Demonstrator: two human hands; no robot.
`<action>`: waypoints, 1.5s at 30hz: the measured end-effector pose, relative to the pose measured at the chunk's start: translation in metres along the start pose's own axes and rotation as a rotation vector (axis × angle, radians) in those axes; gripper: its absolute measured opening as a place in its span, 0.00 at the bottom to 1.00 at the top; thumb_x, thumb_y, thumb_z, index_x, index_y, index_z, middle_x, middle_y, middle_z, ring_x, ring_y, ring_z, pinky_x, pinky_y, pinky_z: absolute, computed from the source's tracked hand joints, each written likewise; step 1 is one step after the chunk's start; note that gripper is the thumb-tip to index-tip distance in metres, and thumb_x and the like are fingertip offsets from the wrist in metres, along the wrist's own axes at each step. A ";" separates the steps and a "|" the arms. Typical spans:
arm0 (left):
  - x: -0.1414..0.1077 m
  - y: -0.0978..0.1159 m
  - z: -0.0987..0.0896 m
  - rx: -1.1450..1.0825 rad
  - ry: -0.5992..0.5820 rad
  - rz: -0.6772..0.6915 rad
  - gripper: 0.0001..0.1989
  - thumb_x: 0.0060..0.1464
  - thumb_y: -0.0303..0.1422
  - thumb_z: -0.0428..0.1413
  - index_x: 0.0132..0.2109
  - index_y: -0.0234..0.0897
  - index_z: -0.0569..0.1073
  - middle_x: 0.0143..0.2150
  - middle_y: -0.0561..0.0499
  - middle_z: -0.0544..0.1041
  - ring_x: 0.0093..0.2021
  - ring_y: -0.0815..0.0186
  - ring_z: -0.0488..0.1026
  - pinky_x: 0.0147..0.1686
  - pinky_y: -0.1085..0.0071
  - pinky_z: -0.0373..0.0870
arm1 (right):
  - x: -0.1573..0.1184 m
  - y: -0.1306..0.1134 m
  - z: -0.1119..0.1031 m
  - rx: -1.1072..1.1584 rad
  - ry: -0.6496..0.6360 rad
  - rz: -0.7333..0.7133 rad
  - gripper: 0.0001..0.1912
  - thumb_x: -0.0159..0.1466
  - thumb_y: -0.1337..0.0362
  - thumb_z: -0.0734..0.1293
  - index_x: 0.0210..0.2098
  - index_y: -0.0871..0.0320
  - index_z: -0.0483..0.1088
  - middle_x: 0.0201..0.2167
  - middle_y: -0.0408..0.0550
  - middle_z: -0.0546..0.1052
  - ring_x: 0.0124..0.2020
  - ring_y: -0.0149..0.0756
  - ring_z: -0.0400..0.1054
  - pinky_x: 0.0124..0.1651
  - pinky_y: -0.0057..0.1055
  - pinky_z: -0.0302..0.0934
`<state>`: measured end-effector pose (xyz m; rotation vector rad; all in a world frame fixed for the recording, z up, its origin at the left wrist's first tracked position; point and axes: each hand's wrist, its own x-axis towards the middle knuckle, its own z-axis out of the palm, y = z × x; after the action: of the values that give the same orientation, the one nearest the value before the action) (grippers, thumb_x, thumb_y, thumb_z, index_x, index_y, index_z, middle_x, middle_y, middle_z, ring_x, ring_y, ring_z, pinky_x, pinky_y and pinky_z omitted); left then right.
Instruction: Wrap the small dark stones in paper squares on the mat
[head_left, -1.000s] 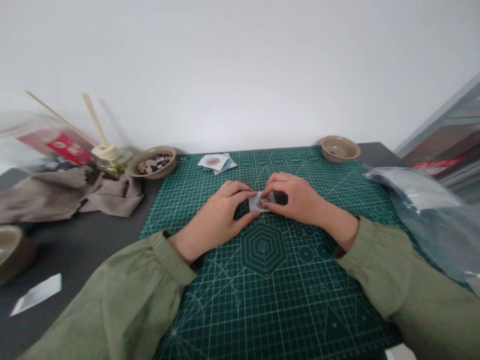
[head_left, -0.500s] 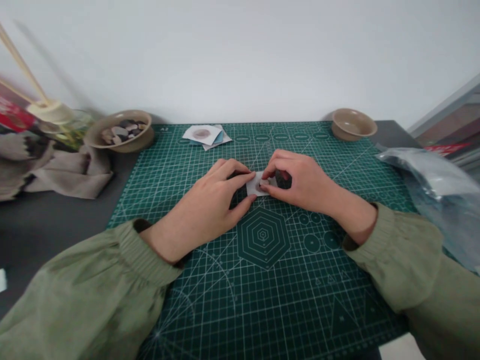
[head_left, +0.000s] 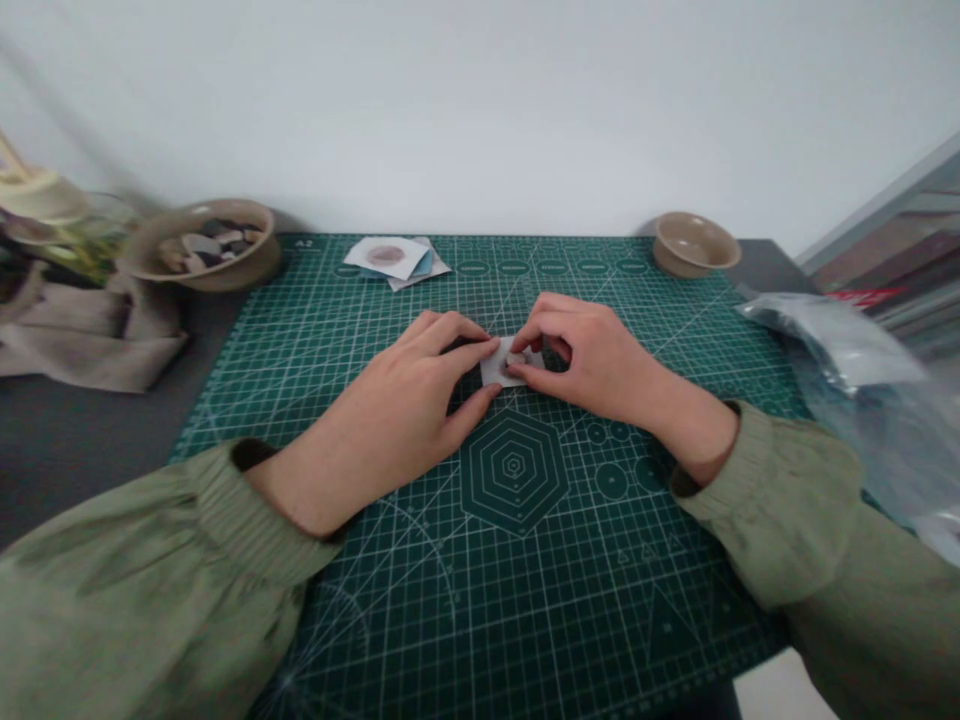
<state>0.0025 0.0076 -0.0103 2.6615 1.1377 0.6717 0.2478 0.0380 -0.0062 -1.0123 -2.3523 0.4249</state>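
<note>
A small white card (head_left: 491, 372) lies on the green cutting mat (head_left: 514, 540). At its left end is my left hand (head_left: 420, 385), with the index finger on the upper corner and the thumb on the lower one, holding the card. My right hand (head_left: 589, 350) comes in from the other side, pinching a small pale pebble (head_left: 515, 360) between thumb and forefinger over the card's middle. I cannot tell whether the pebble rests on the card. The right fingers cover part of the card's right side.
A beige bowl of pebbles (head_left: 202, 250) stands at the back left, near a tan cloth (head_left: 97, 335). Several cards (head_left: 390, 258) are stacked at the mat's far edge. Another beige bowl (head_left: 694, 245) sits at the back right, with clear plastic bags (head_left: 847, 350) nearer on that side.
The view has shifted slightly, moving everything a little to the left. Both hands keep about the same places on the card, and a bit more of the pebble shows between the right fingers.
</note>
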 end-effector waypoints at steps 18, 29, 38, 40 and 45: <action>0.000 -0.004 0.002 0.004 -0.004 0.009 0.19 0.73 0.37 0.52 0.66 0.42 0.76 0.60 0.42 0.76 0.62 0.48 0.72 0.64 0.45 0.73 | 0.001 0.002 0.003 0.056 0.008 0.012 0.06 0.67 0.63 0.76 0.40 0.57 0.79 0.38 0.45 0.75 0.36 0.34 0.69 0.41 0.33 0.63; 0.000 -0.003 -0.001 0.011 -0.018 0.012 0.19 0.72 0.34 0.54 0.65 0.36 0.76 0.61 0.41 0.75 0.62 0.48 0.71 0.64 0.47 0.73 | -0.006 -0.001 0.000 0.050 -0.001 -0.017 0.03 0.67 0.66 0.74 0.39 0.59 0.78 0.38 0.46 0.74 0.36 0.34 0.68 0.40 0.32 0.60; 0.000 -0.001 -0.002 0.019 -0.024 0.006 0.19 0.73 0.33 0.54 0.66 0.36 0.76 0.61 0.41 0.74 0.62 0.49 0.70 0.65 0.47 0.72 | -0.001 0.002 0.004 0.060 0.021 0.003 0.05 0.66 0.65 0.75 0.40 0.59 0.77 0.39 0.46 0.75 0.37 0.35 0.70 0.42 0.33 0.63; 0.000 0.000 -0.002 0.018 -0.021 0.005 0.20 0.73 0.34 0.53 0.66 0.36 0.76 0.61 0.41 0.75 0.62 0.49 0.71 0.64 0.47 0.73 | 0.001 0.001 0.007 0.067 0.029 -0.013 0.04 0.66 0.66 0.74 0.40 0.59 0.77 0.39 0.46 0.74 0.39 0.36 0.70 0.44 0.34 0.64; 0.000 0.000 -0.002 0.009 -0.017 0.002 0.19 0.73 0.33 0.54 0.66 0.37 0.76 0.61 0.41 0.75 0.62 0.49 0.71 0.64 0.47 0.73 | -0.001 -0.002 0.008 0.081 0.009 -0.056 0.03 0.67 0.67 0.74 0.39 0.59 0.77 0.38 0.45 0.74 0.39 0.35 0.70 0.44 0.33 0.63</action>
<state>0.0013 0.0075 -0.0088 2.6713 1.1364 0.6450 0.2423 0.0351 -0.0119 -0.9076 -2.3295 0.4885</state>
